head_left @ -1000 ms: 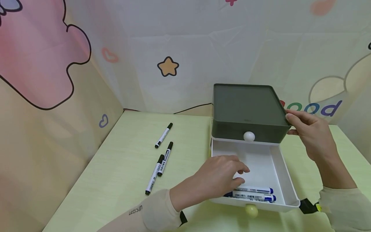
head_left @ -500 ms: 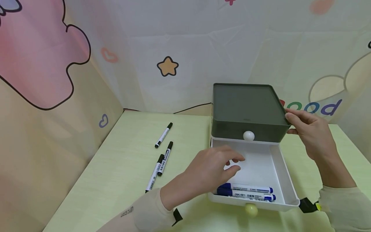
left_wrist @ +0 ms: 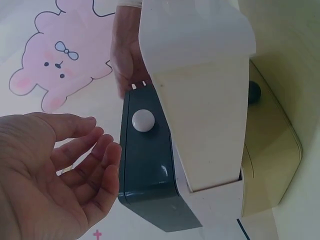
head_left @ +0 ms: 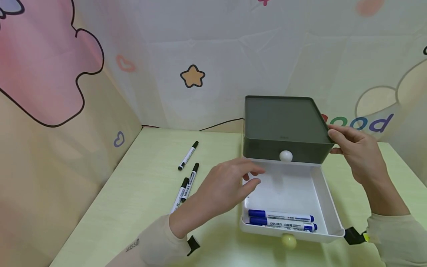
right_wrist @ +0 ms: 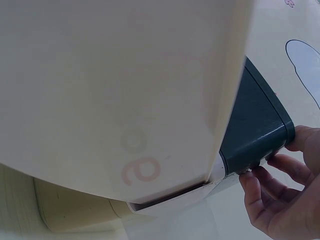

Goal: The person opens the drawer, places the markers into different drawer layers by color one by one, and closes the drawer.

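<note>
Drawer unit (head_left: 283,120): pinched by R grip (head_left: 361,157) (prob. best braced thus). L grip (head_left: 221,185): empty, relaxed. Blue markers (head_left: 287,223), in drawer (head_left: 298,191): extras best laid parallel.

The pale green table (head_left: 143,167) bears three black-capped markers (head_left: 188,156) and a drawer box (head_left: 283,120).

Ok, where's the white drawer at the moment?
In the head view, the white drawer is right of centre, pulled out below the dark green top section, with blue-capped markers lying along its front wall.
</note>
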`<state>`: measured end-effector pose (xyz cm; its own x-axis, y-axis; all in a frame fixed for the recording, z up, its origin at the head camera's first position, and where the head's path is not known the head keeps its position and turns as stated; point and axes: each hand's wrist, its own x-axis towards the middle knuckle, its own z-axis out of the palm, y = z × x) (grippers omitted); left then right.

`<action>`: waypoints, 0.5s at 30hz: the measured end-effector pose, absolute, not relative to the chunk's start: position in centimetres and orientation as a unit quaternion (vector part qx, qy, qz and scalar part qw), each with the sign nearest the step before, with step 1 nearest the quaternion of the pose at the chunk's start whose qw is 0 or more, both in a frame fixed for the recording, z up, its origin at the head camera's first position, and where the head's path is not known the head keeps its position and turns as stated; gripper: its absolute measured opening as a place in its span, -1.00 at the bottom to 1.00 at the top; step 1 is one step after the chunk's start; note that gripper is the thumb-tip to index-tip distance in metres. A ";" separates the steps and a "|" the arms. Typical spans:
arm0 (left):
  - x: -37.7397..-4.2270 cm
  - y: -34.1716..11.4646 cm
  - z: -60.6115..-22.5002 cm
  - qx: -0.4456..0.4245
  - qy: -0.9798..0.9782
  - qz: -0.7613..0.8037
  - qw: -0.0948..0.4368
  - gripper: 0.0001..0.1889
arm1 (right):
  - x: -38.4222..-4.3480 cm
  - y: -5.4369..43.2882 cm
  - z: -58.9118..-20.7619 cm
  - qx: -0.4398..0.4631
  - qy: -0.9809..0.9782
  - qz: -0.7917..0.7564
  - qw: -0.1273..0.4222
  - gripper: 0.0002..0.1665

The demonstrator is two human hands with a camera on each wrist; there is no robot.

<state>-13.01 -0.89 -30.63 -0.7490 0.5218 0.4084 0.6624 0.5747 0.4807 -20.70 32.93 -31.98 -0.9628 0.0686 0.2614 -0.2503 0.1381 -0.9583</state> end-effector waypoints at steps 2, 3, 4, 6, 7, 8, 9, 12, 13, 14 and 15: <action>-13.1 -1.2 -30.6 -0.331 -0.882 -0.317 0.113 -0.77 | -20.7 33.0 -32.0 0.060 -0.750 0.647 0.124 -0.72; -13.1 -1.4 -30.5 -0.327 -0.883 -0.316 0.113 -0.77 | -20.7 33.0 -32.0 0.061 -0.747 0.650 0.123 -0.71; -13.1 -1.6 -30.5 -0.324 -0.885 -0.316 0.112 -0.77 | -20.7 33.0 -32.0 0.061 -0.748 0.650 0.124 -0.70; -13.2 -1.9 -30.4 -0.317 -0.888 -0.315 0.111 -0.77 | -20.7 33.0 -32.0 0.063 -0.746 0.652 0.123 -0.68; -13.3 -2.1 -30.4 -0.314 -0.889 -0.316 0.111 -0.77 | -20.7 33.1 -32.0 0.065 -0.743 0.655 0.121 -0.67; -13.3 -2.3 -30.4 -0.311 -0.889 -0.317 0.111 -0.76 | -20.7 33.1 -32.0 0.064 -0.745 0.653 0.121 -0.66; -13.4 -2.5 -30.3 -0.307 -0.890 -0.319 0.111 -0.76 | -20.6 33.1 -32.0 0.063 -0.747 0.650 0.121 -0.66; -13.6 -3.1 -30.3 -0.300 -0.889 -0.323 0.122 -0.77 | -20.7 33.1 -32.1 0.060 -0.755 0.641 0.122 -0.64; -13.6 -3.2 -30.3 -0.298 -0.889 -0.324 0.126 -0.77 | -20.6 33.1 -32.1 0.059 -0.756 0.640 0.122 -0.64; -13.7 -3.4 -30.3 -0.296 -0.889 -0.324 0.130 -0.77 | -20.6 33.1 -32.1 0.060 -0.756 0.640 0.122 -0.65; -13.7 -3.6 -30.3 -0.294 -0.889 -0.324 0.134 -0.77 | -20.6 33.1 -32.1 0.061 -0.755 0.642 0.122 -0.64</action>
<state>-13.67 -3.61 -30.30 -0.7911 0.4368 0.4282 0.6098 0.6172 0.4972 -20.62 33.11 -32.05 -0.9627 0.0650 0.2627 -0.2489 0.1688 -0.9537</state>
